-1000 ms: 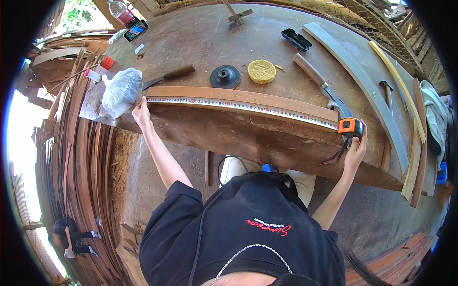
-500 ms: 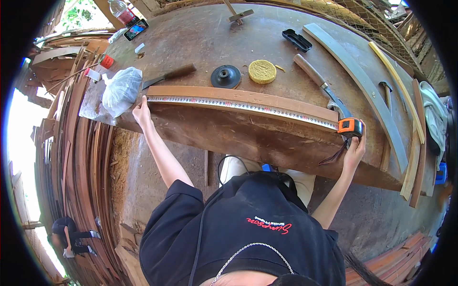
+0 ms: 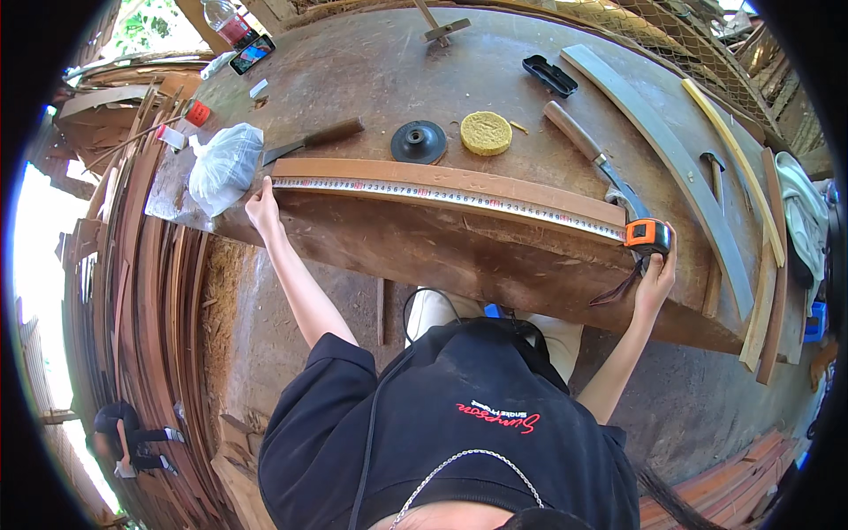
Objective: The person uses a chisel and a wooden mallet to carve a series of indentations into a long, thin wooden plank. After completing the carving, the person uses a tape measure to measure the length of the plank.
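A reddish-brown wooden strip (image 3: 442, 182) lies along the near edge of the workbench (image 3: 353, 88). Stretched along its near side is the white blade of a tape measure (image 3: 649, 235), whose orange and black case sits at the strip's right end. My right hand (image 3: 658, 265) is closed around the case. At the strip's left end, my left hand (image 3: 262, 210) pinches the tip of the blade. Just beyond that hand rests a knife (image 3: 318, 139) with a wooden handle. A clear plastic bag of pale material (image 3: 226, 170) stands to its left.
Past the strip lie a black round disc (image 3: 418, 142), a yellow round pad (image 3: 486, 133) and a wooden-handled blade tool (image 3: 592, 150). A long metal bar (image 3: 662, 150), a hammer (image 3: 715, 177) and wooden strips (image 3: 761, 265) fill the right side. Stacked planks (image 3: 141, 309) flank the bench at left.
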